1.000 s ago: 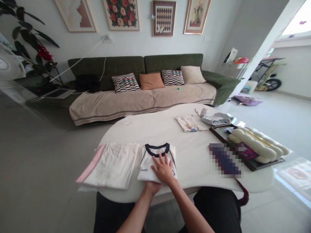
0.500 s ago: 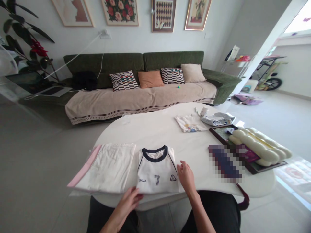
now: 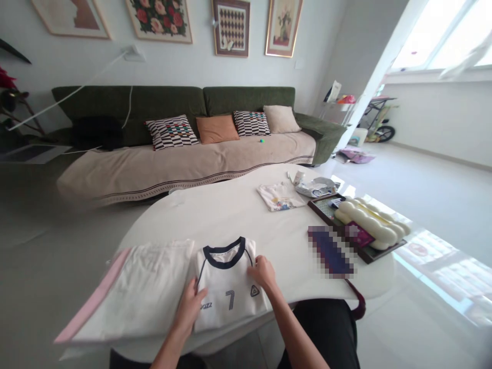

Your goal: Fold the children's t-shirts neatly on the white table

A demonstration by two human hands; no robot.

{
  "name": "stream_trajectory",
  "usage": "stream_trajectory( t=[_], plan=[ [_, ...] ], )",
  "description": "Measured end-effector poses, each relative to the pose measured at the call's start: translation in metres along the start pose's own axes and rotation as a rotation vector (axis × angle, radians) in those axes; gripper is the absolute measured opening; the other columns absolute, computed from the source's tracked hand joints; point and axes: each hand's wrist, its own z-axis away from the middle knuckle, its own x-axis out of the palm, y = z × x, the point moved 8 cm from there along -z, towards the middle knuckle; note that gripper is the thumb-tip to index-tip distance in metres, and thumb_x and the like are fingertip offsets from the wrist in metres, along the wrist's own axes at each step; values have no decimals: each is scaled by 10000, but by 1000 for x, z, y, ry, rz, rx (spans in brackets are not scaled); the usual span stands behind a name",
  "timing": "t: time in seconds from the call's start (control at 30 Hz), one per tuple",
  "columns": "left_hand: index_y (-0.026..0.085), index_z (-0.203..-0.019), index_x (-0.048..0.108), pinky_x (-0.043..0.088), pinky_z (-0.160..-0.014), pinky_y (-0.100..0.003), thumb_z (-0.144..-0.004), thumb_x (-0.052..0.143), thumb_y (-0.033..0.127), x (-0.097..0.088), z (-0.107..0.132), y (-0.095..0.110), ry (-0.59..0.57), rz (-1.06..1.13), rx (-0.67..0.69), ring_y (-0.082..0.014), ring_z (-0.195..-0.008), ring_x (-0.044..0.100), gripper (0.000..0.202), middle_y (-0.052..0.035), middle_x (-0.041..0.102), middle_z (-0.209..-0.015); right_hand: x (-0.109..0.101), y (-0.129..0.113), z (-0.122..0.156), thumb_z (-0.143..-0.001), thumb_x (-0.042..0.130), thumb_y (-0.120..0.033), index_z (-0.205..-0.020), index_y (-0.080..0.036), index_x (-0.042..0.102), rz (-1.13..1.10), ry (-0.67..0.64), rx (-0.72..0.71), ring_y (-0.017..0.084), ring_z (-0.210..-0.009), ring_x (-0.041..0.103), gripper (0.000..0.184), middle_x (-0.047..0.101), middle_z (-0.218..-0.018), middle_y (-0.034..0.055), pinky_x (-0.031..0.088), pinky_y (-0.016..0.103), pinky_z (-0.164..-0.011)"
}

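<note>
clerk: item, place?

keeper: one folded white fabric jersey with a navy ring collar (image 3: 226, 282), dark "7" on front; lying on the white curved-edge desk (image 3: 172, 220), at six o'clock, by the near edge.

clerk: hands?

keeper: left hand (image 3: 190, 305) between the jersey's eight and nine o'clock, right hand (image 3: 265, 277) at two; each appears to pinch its side edge between thumb and fingers.

clerk: handling?

keeper: judged light, soft, limp, not fragile; layers may slip. best hold: opposite side edges, all layers together.

clerk: unseen?

keeper: fingertips under the fabric; lower layers; start of the dark lettering (image 3: 207, 305), behind the left hand. between two and three o'clock: dark blue oblong object (image 3: 332, 253), pixelated, unidentifiable.
</note>
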Motion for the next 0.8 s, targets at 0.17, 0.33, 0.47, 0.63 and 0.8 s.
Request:
stream_trajectory(
  t=[0.17,0.33,0.47,0.63,0.8],
  plan=[
    [207,-1224,406,475,-829,-336,-626,623,149,-8,17,-10,-100,41,-133,-224,-930,610,639,-32,669,-943,-2,-2,1,-647,519,-164,-748,-176,526,-194,-42,-72,194,-885,536,103,594,-895,78,372,256,-744],
    [186,-1136,535,408,-930,-347,-699,623,354,-7,22,1,-138,9,-232,-239,-1034,561,477,-64,645,-1043,12,5,3,-769,430,-324,-863,-188,482,-462,-223,-36,148,-734,564,173,599,-772,18,422,246,-628],
    [241,-1201,499,397,-935,-332,-683,647,297,8,20,14,-199,-35,-239,-220,-1057,546,542,-29,610,-1125,16,16,6,-747,429,-370,-889,-169,525,-665,-439,-21,158,-671,606,264,625,-714,20,460,247,-562],
    [305,-1331,319,483,-726,-302,-694,618,238,70,2,35,-427,-17,-233,-220,-929,599,707,-13,601,-1133,-24,32,-20,-606,611,-332,-1017,-177,521,-1004,-487,-57,203,-720,632,448,660,-768,19,504,315,-640],
    [327,-1328,303,460,-618,-262,-682,609,197,177,-62,98,-576,-44,-51,-173,-715,609,727,-20,645,-972,-128,54,-110,-655,590,-358,-1062,-153,511,-706,-125,-153,223,-646,643,463,664,-707,38,517,351,-584]
  ],
)
